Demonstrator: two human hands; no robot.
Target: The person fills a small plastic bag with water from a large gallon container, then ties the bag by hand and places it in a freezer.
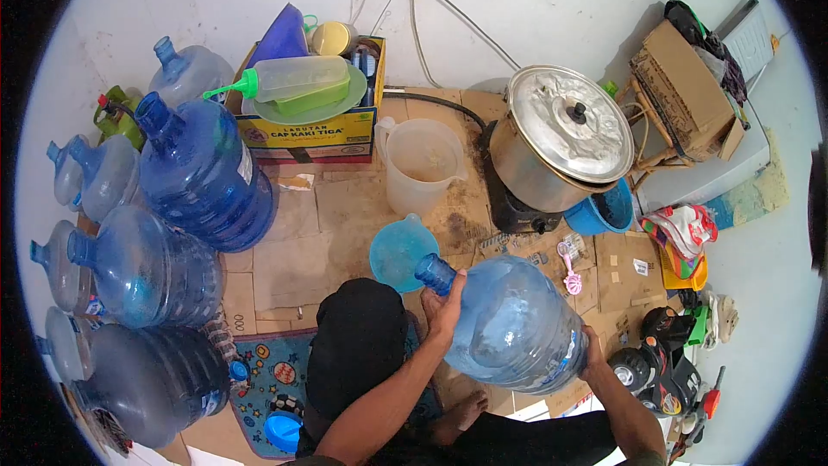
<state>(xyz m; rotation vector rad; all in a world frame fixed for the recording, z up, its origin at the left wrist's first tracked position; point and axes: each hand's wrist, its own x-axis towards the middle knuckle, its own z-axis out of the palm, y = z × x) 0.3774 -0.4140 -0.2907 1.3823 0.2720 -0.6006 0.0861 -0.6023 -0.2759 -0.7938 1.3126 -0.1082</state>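
Head view: we hold the blue water jug (517, 319), tilted just in front of the steel pot (528, 171), left hand (444, 306) gripping its neck and right hand (593, 354) grasping its base, and we fear the heavy round body may slip and drop.

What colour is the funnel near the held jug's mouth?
The funnel is light turquoise-blue, clearest in the head view.

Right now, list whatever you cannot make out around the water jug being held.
Head view only:
- Right hand: its fingers are hidden behind the base of the water jug.
- Label on that jug: too small to read.
- Left hand: palm hidden against the jug's neck.
- Pot: contents hidden by its lid.
- Bottom-left jug: partly cut off by the dark lens edge.
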